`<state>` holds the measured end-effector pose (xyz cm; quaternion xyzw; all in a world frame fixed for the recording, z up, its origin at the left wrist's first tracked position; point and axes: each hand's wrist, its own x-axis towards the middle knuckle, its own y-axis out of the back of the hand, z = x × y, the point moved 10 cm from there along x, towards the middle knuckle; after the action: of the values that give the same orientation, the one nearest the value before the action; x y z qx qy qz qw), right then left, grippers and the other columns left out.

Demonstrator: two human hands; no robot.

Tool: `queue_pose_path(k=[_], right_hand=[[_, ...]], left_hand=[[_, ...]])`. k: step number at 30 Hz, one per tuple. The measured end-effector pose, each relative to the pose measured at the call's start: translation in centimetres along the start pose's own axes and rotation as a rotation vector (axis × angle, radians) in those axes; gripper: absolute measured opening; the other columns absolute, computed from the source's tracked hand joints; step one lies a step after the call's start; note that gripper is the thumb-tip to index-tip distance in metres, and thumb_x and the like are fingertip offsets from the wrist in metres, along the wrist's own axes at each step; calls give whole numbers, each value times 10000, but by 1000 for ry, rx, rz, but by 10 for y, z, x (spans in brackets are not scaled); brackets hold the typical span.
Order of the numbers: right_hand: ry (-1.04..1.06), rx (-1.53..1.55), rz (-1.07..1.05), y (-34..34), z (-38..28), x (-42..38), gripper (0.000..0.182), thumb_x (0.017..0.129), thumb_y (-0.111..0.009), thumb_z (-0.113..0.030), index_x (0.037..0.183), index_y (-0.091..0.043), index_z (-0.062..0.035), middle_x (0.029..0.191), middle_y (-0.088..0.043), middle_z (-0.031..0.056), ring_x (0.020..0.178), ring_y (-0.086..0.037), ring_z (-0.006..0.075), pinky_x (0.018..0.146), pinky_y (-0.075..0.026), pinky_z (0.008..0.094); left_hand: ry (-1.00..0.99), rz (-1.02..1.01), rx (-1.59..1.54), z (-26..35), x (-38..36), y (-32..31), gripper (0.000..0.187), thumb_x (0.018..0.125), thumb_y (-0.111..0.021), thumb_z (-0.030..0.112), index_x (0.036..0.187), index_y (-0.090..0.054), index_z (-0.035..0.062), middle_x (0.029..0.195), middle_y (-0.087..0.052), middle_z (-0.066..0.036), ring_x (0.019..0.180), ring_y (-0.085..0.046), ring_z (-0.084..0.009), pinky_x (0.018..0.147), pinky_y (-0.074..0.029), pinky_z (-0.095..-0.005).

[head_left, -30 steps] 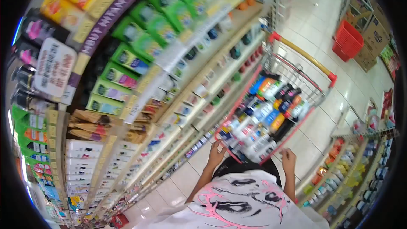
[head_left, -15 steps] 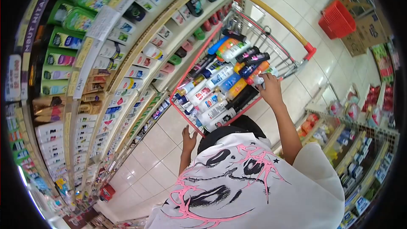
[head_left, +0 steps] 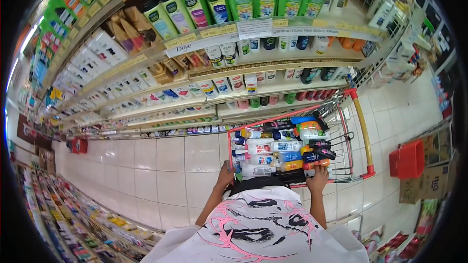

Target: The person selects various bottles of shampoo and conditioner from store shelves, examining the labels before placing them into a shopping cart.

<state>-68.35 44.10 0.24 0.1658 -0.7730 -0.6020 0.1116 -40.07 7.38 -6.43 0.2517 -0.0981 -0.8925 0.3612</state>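
Note:
A wire shopping cart [head_left: 352, 136] with red rim and a yellow handle bar [head_left: 361, 126] stands sideways before me. Its basket holds several bottles lying down, among them white bottles [head_left: 258, 159], an orange and green one [head_left: 310, 130] and black tubes [head_left: 325, 153]. At the left end of the basket, my left hand [head_left: 224, 176] is closed around the rim corner. My right hand [head_left: 318, 179] lies over the near rim, its fingers curled inward beside an orange bottle and a pale bottle. The fingertips of both hands are partly hidden.
Shelves of shampoo bottles [head_left: 265, 0] run along the far side, close to the cart. At right, a red shopping basket [head_left: 407, 159] stands by cardboard boxes [head_left: 431, 185]. More stocked shelves [head_left: 73, 209] line the near left. Tiled floor [head_left: 161, 165] stretches left.
My view has turned, so the shelf now runs across the top. My left hand has come up to the cart's rim. The right hand has drawn back from the bottles to the near rim.

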Motion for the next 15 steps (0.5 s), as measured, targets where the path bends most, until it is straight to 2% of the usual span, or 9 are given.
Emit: queue_pose_path(k=[1,2,3,7,9,10,12,15], right_hand=[[-2,12,-4,2,0,1,642,576,-751,-143,1186,-559,-85,1224,-531,136,1206,-460,355,1066,-320,488],[-5,28,-5,2,-1,3,613,581,-751,-148,1163,-570,-80,1210,-541,137,1199,-466,354,1068,-319,490],[30,33,76,10,-5,3,525,595,-716,-152,1103,-605,-81,1136,-581,138,1137,-496,360,1026,-355,488],[46,47,66,7,0,4,519,600,-740,-163,1096,-610,-81,1152,-585,136,1130,-508,354,1021,-363,482],[55,60,54,8,1,4,515,604,-746,-160,1094,-612,-79,1159,-586,135,1135,-507,355,1021,-364,479],[69,73,49,9,2,4,511,608,-752,-158,1093,-613,-77,1167,-588,134,1140,-506,356,1021,-365,477],[58,79,39,11,8,9,511,612,-762,-153,1096,-614,-75,1172,-591,134,1149,-502,360,1018,-368,477],[-3,101,-66,4,21,16,535,634,-780,-184,1129,-597,-92,1223,-585,113,1208,-494,312,1074,-321,503]], left_hand=[[76,-36,20,-48,17,-10,566,852,-616,224,1343,-473,-18,1016,-631,-253,978,-628,-346,863,-475,-403],[147,-72,42,-48,21,-16,580,849,-609,236,1346,-466,-27,985,-643,-257,951,-642,-347,845,-475,-398],[183,-52,145,-48,16,-14,616,837,-601,255,1357,-450,-38,1037,-646,-264,946,-648,-349,833,-483,-393],[191,-92,125,-78,21,-22,610,826,-609,222,1357,-454,-36,1004,-660,-250,945,-655,-348,842,-490,-394],[31,-44,47,-91,37,-24,598,789,-609,176,1338,-477,-22,1025,-670,-241,972,-660,-339,862,-495,-389],[33,-50,49,-86,35,-23,598,789,-609,176,1338,-477,-22,1025,-670,-241,972,-660,-339,862,-495,-389],[1,-186,69,-49,34,-33,597,746,-601,129,1317,-497,-12,1094,-661,-239,1019,-653,-330,886,-493,-385],[41,-217,79,-20,23,-37,604,718,-591,113,1302,-507,-12,1091,-668,-224,1013,-654,-335,875,-496,-393]])
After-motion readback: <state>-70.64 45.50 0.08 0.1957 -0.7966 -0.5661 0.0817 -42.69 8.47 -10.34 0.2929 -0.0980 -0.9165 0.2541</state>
